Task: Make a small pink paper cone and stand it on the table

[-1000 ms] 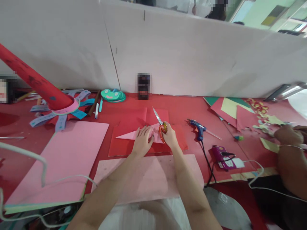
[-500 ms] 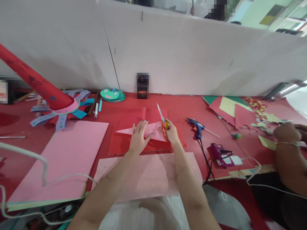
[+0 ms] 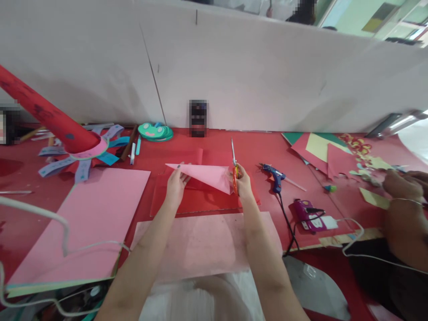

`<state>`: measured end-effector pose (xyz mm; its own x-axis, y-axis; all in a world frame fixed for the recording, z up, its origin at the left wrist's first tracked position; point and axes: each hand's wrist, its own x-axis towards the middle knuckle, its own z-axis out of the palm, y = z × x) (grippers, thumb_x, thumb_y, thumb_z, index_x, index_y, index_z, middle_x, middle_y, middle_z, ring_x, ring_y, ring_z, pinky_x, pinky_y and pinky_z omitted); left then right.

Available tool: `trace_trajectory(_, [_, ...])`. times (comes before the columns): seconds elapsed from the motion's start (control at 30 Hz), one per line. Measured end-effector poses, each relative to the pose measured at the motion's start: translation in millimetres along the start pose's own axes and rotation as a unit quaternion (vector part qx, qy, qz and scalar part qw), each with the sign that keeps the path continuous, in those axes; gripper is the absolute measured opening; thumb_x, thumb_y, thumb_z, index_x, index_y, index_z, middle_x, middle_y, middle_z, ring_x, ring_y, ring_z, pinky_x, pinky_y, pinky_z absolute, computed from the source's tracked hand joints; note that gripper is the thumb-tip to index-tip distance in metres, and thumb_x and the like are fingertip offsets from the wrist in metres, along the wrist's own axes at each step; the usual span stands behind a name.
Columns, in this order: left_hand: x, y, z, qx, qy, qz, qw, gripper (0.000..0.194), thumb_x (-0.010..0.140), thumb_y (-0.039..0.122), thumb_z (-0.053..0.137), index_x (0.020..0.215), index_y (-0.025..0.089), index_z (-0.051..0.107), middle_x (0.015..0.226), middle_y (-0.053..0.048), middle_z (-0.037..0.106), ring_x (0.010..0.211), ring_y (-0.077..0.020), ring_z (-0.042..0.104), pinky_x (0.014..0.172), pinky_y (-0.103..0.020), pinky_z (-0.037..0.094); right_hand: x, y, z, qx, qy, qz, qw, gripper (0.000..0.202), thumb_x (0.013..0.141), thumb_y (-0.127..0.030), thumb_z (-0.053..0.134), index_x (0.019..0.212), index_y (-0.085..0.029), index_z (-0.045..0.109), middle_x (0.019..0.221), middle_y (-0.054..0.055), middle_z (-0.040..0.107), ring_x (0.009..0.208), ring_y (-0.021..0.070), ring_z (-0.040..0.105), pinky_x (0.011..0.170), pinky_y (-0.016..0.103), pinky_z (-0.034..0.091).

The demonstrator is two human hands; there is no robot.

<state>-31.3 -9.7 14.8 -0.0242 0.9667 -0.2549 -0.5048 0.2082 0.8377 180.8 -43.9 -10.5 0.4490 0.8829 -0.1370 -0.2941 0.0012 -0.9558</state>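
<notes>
A folded pink paper (image 3: pixel 210 175), long and pointed at its left end, is in front of me. My left hand (image 3: pixel 178 183) grips it near the pointed end, thumb and fingers closed on the sheet. Orange-handled scissors (image 3: pixel 235 174) are in my right hand (image 3: pixel 243 180), blades pointing away toward the wall. That hand is at the wide right end of the paper; whether its fingers touch the paper I cannot tell. Beneath lies a red folder-like sheet (image 3: pixel 197 203) on the red table (image 3: pixel 247 145).
A blue glue gun (image 3: pixel 274 175) with a cord and a purple box (image 3: pixel 306 216) with a cable lie right. Pink sheets (image 3: pixel 100 218) and a red paper cone (image 3: pixel 56 116) are left. A phone (image 3: pixel 198 118) leans on the wall. Another person's hands (image 3: pixel 403 185) work far right.
My left hand has gone from lying flat on the pink paper to gripping its pointed end, and the paper is now lifted and turned. The scissors have shifted slightly right and point straighter away.
</notes>
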Motion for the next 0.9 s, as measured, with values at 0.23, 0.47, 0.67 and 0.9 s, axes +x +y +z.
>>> trace_trajectory(0.23, [-17.3,-14.7,12.2,-0.044,-0.014,-0.047,0.998,0.015,0.076,0.025,0.064,0.088,0.017,0.067,0.095,-0.007,0.072,0.092,-0.0173,0.067,0.085,-0.031,0.052,-9.8,-8.9,9.2,-0.007,-0.001,-0.003,1.0,0.062,0.047,-0.031,0.081,0.104,-0.023,0.057,0.072,-0.005,0.06,0.067,0.0119,0.063,0.07,0.028,0.054])
trace_trajectory(0.47, [-22.4,-20.0,21.0,-0.089,-0.027,-0.094,0.991,0.021,0.075,0.016,0.065,0.095,0.02,0.067,0.106,-0.005,0.07,0.104,-0.0165,0.063,0.085,-0.028,0.053,-18.2,-9.4,21.7,-0.005,0.002,-0.023,1.0,0.066,0.051,-0.031,0.079,0.112,-0.023,0.054,0.074,-0.004,0.062,0.071,0.0137,0.064,0.076,0.033,0.054])
trace_trajectory(0.67, [-28.4,-23.4,37.2,-0.099,0.032,-0.089,0.991,0.018,0.069,0.014,0.07,0.087,0.018,0.066,0.102,-0.006,0.071,0.104,-0.0196,0.063,0.087,-0.032,0.053,-20.4,-9.4,27.2,-0.009,0.016,-0.044,0.999,0.062,0.054,-0.03,0.077,0.111,-0.023,0.053,0.081,-0.001,0.065,0.075,0.0162,0.065,0.074,0.033,0.054])
trace_trajectory(0.9, [1.6,4.3,57.8,-0.141,0.09,-0.004,0.986,0.018,0.072,0.013,0.066,0.089,0.019,0.065,0.093,-0.003,0.072,0.091,-0.0152,0.067,0.078,-0.024,0.054,-28.7,-14.0,33.4,-0.037,0.061,-0.084,0.994,0.048,0.064,-0.033,0.068,0.108,-0.022,0.054,0.092,0.001,0.063,0.079,0.0124,0.062,0.069,0.024,0.051])
